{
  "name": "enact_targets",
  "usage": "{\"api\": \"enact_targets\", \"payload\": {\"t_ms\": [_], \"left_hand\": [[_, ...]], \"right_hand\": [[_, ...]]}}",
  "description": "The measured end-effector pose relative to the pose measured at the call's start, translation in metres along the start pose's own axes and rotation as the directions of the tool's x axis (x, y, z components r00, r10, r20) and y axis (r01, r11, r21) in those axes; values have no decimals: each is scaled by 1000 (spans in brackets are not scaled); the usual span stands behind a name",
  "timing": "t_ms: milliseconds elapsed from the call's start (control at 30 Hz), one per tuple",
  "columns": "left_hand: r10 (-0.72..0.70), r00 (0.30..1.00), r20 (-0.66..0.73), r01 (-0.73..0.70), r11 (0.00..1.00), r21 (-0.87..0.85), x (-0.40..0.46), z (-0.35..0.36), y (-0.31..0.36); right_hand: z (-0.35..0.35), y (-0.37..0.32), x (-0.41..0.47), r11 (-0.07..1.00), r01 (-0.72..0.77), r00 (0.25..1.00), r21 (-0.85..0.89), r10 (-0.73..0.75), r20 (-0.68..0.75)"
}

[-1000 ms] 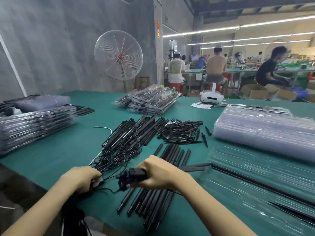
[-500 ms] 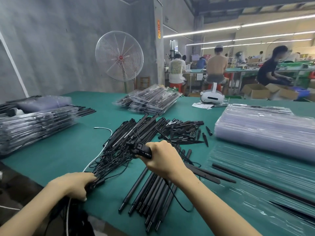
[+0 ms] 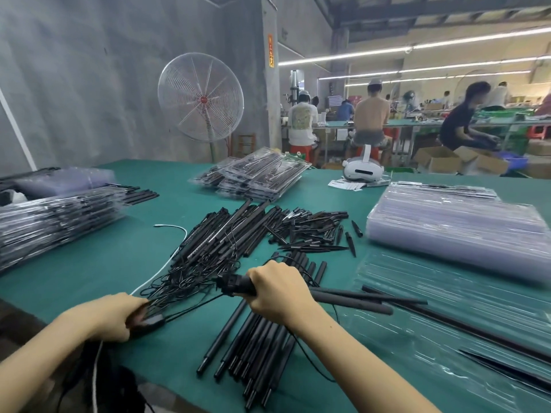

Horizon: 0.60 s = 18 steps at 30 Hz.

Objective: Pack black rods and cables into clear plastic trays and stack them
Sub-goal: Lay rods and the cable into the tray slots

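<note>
A black rod [image 3: 351, 299] is gripped by the right hand [image 3: 275, 289] above the green table [image 3: 98, 263], lying left-right, connector end leftward; cable ends [image 3: 150, 318] are pinched by the left hand [image 3: 114, 315].

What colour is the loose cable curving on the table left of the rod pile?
White; the loose cable shows best in the head view, against the green table.

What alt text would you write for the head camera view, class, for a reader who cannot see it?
A person's right hand grips black rods above a green table, while the left hand pinches a black cable. Loose rods, cables and clear trays surround them.
</note>
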<state>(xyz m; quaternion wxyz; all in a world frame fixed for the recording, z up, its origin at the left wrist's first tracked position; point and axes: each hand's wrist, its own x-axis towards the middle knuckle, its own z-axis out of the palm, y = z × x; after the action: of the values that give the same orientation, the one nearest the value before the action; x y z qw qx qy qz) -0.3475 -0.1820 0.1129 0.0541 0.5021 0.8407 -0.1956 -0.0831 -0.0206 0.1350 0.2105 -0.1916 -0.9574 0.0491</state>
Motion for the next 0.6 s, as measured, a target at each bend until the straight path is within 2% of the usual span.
{"api": "enact_targets", "payload": {"t_ms": [100,167,233,300,333,400,500,600], "left_hand": [[-30,999,-12,31,990,134,0,8,-9],[3,994,-108,20,978,209,2,17,-16],[43,960,-277,28,968,248,-4,24,-18],[147,863,-484,-25,968,251,-7,31,-23],[149,822,-550,-24,974,227,-8,39,-23],[54,811,-583,21,992,122,-8,47,-14],[142,765,-628,-17,980,201,-15,47,-7],[192,712,-675,-3,963,269,-14,47,-5]], "right_hand": [[5,-8,-4,998,51,998,-34,-49,38],[8,-16,-6,992,121,988,22,-122,96],[3,-18,-6,964,230,946,131,-254,201],[-9,-12,-6,938,250,923,239,-305,232],[-15,-8,-4,938,231,938,258,-285,198],[-24,5,4,964,203,970,173,-222,98],[-32,15,14,984,176,984,-9,-176,-6],[-39,7,20,969,247,964,-9,-247,-101]]}}
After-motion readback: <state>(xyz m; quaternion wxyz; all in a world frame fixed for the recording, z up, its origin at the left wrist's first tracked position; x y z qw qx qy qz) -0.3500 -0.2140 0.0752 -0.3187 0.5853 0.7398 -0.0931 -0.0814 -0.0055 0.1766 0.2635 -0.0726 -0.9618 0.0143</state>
